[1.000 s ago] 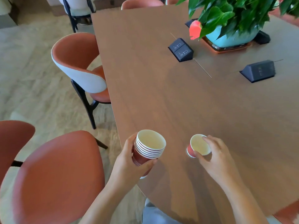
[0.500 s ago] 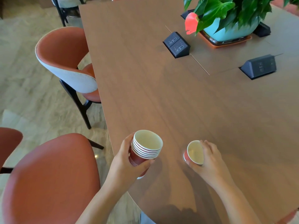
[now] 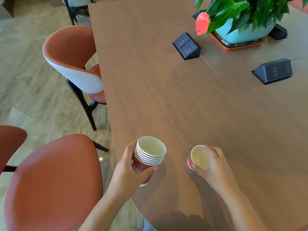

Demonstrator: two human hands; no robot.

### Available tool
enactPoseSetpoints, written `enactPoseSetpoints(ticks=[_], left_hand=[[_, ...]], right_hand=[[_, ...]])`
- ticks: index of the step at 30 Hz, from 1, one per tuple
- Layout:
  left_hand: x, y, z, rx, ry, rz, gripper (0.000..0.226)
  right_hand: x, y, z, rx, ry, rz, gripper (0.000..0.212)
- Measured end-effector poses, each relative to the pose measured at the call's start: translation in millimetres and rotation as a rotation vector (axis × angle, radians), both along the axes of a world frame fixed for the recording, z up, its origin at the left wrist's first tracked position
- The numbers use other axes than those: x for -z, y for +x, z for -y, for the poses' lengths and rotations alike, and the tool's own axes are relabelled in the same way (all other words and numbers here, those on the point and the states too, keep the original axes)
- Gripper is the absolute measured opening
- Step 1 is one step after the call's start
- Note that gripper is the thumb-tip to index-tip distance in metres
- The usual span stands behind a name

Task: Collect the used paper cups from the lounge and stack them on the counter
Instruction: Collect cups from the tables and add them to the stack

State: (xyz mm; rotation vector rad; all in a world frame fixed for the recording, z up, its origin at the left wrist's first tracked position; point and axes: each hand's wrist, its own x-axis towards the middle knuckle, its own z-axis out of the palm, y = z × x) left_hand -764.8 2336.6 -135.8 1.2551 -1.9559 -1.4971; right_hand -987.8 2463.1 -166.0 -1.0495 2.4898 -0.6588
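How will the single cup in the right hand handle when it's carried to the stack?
Probably very light: the single cup looks empty. Likely crushable, being thin paper, so the right hand should grip gently. Its tapered shape should nest easily into the stack.

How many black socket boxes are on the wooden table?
4: one black wedge-shaped socket box left of the teal plant pot, one at right, two partly hidden behind the pot; leaves may hide others.

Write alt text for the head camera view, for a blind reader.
At the edge of a brown wooden table, the left hand holds a stack of nested red paper cups while the right hand grips a single red paper cup, tilted. A potted green plant sits farther back.
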Motion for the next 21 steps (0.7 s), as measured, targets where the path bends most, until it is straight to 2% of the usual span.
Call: enactPoseSetpoints(ticks=[10,21], left_hand=[[-4,3,6,0.045,-0.109,0.078,0.08],[-7,6,11,0.141,-0.336,0.211,0.085]], right_hand=[[-42,12,11,-0.124,-0.371,0.086,0.071],[-84,28,20,-0.227,-0.545,0.226,0.07]])
